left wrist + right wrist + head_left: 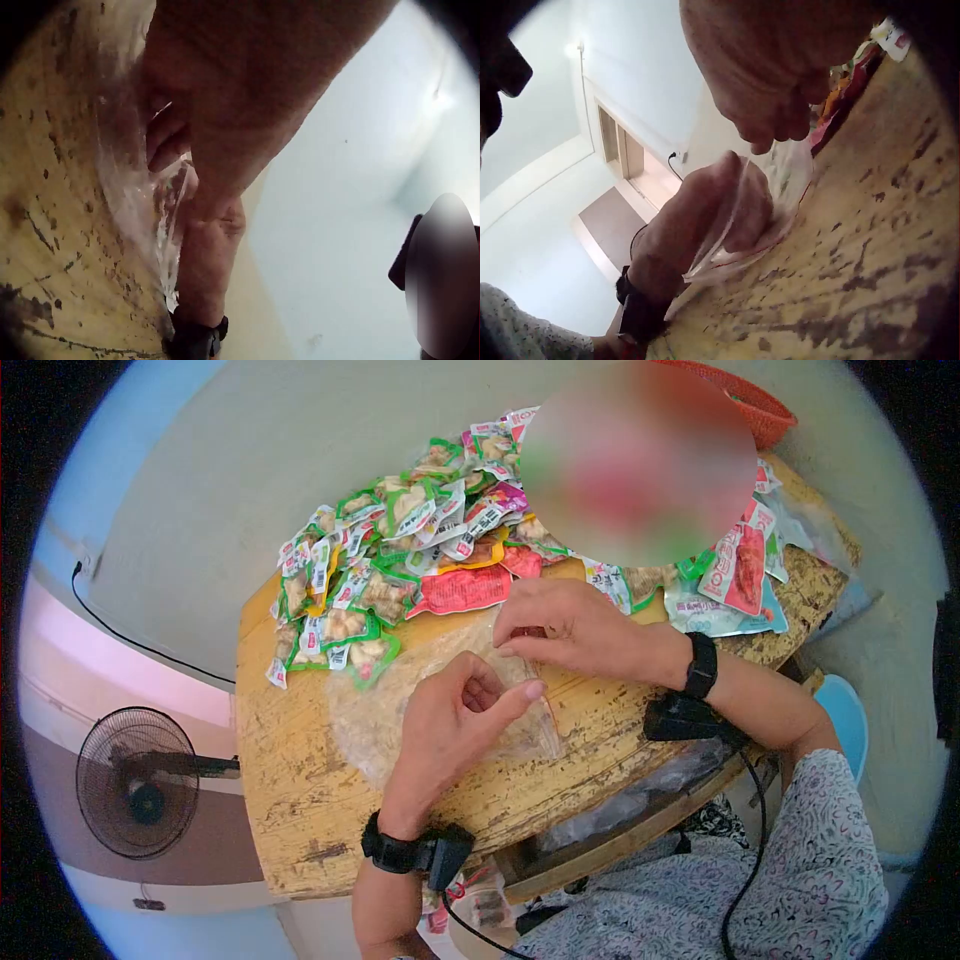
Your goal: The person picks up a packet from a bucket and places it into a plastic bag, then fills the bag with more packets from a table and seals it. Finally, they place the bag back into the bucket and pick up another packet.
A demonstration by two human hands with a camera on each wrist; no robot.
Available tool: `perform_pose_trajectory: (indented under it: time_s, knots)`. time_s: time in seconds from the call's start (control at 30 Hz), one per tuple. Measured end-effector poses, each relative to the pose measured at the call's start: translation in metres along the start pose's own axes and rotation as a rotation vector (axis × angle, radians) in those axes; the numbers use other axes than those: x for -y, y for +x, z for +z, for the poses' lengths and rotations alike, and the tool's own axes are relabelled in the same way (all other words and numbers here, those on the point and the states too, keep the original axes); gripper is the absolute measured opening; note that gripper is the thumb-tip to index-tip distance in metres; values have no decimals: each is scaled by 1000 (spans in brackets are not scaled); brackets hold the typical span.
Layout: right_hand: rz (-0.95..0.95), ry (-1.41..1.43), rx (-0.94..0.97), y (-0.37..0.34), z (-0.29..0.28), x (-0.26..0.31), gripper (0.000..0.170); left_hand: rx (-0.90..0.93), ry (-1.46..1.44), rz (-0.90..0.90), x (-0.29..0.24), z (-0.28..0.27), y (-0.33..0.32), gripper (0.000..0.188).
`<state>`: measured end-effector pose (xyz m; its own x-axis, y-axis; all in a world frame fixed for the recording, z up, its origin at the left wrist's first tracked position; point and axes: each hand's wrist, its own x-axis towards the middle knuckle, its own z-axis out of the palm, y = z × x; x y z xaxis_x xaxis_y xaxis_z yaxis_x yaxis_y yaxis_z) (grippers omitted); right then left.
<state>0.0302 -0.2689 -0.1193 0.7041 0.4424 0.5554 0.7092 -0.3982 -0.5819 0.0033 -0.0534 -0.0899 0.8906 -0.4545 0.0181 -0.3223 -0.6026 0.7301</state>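
A clear plastic zip bag [375,705] lies on the worn yellow table [330,810], a red line along its mouth. My right hand [590,632] pinches the upper edge of that mouth between thumb and bent fingers. At the bag's opening is my left hand [455,715], its thumb extended and its fingers loosely bent. In the right wrist view, clear film crosses in front of the left hand [705,202], and the raised edge runs up to the right fingertips [761,146]. The left wrist view shows the film [124,172] beside the hand.
Many small snack packets [400,510] are heaped along the table's far side, among them a red one [460,590]. More packets [740,570] lie at the right. A red basket [765,415] stands at the back. A fan [138,785] is at the left.
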Motion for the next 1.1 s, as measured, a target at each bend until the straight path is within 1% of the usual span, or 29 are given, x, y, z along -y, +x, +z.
perform_pose_trajectory:
  time_s: [0.03,0.13,0.2,0.23,0.33,0.43,0.5,0.53,0.6,0.63,0.73,0.8,0.83,0.93,0.97,1.03,1.1]
  knots:
    - [-21,14,-21,0,1,0,14,-6,-36,-12,2,1,0,31]
    - [36,42,-68,3,0,5,15,-24,-161,-41,19,5,1,22]
    - [179,118,-85,3,-3,11,15,-28,-261,-63,31,4,3,18]
    - [248,154,-93,3,-5,13,16,-27,-269,-42,34,3,3,16]
    - [219,-42,-42,5,-12,10,18,-23,-285,9,37,-1,4,13]
    - [27,-372,71,15,-19,1,23,-18,-283,28,43,1,4,15]
    - [65,-459,193,33,-24,-7,27,-29,-298,45,50,5,6,19]
    - [83,-505,251,41,-25,-10,29,-16,-307,15,48,4,5,19]
    - [60,-552,274,48,-19,-28,31,7,-328,-44,42,1,3,20]
    - [49,-575,288,53,-16,-33,33,2,-302,-27,43,0,4,20]
    - [-15,-788,247,58,-3,-36,34,16,-228,-10,45,-2,4,18]
    - [-34,-868,293,62,2,-38,32,64,-177,-27,43,-5,4,16]
    - [-42,-909,315,63,3,-38,31,57,-165,-25,43,-5,4,16]
    - [-146,-1065,381,69,7,-43,27,43,-141,-17,44,-4,6,17]
    - [-79,-1002,343,68,3,-44,25,40,-144,-19,46,-3,6,18]
    - [50,-874,272,71,-11,-26,23,22,-142,-12,47,-3,6,18]
    - [130,-625,106,65,-22,-26,23,-5,-131,7,45,-3,6,17]
